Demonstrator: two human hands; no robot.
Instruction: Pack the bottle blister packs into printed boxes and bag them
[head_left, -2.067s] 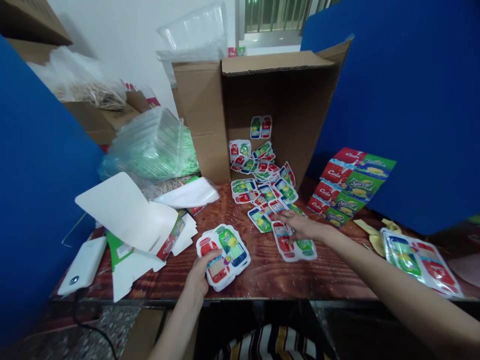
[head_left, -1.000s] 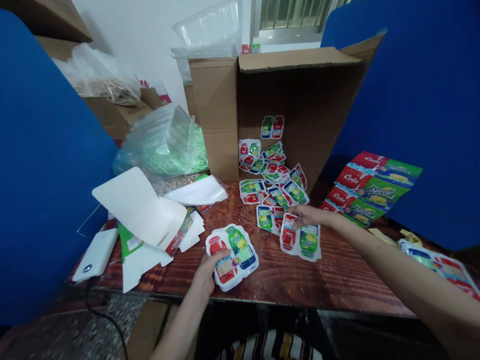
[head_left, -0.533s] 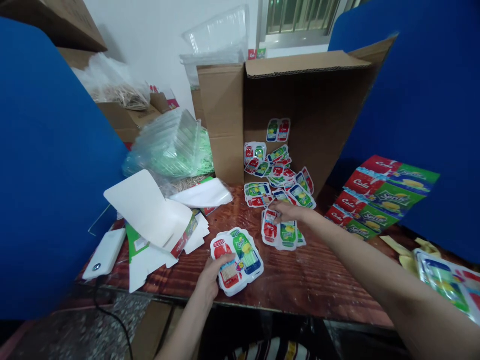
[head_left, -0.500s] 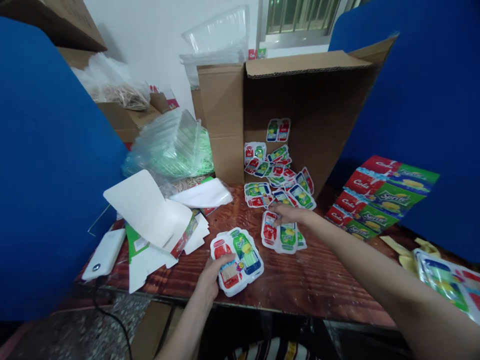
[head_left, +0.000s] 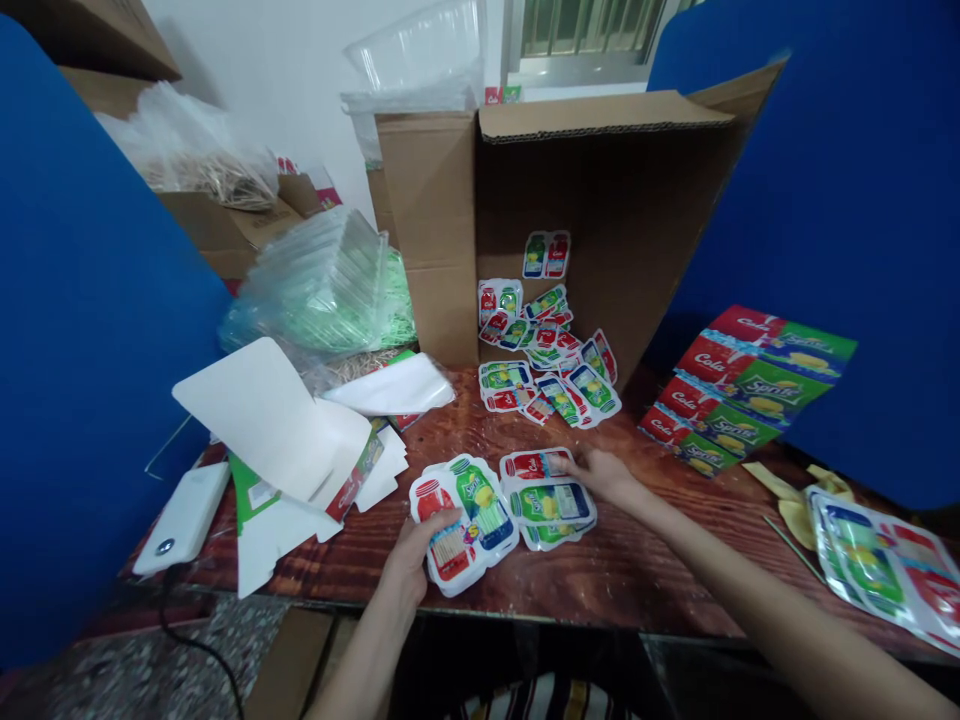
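My left hand is closed on a small stack of packets with white edges, printed with a red Cola bottle and a green Sprite bottle. Its thumb lies across the front of the top one. To the right, my right hand grips the Cola end of another packet, turned sideways over the table. Beneath that one, part of a further green packet shows. The two groups nearly touch at their edges. More loose packets spill from the open cardboard box.
Printed Cola and Sprite cartons are stacked at the right, with more packets near the table's right edge. Flattened white cartons, clear plastic trays and a white power bank with a black cable occupy the left.
My right hand has drawn its packets toward me and turned them sideways, up beside the left stack. My left hand still holds its stack. The view has shifted slightly.
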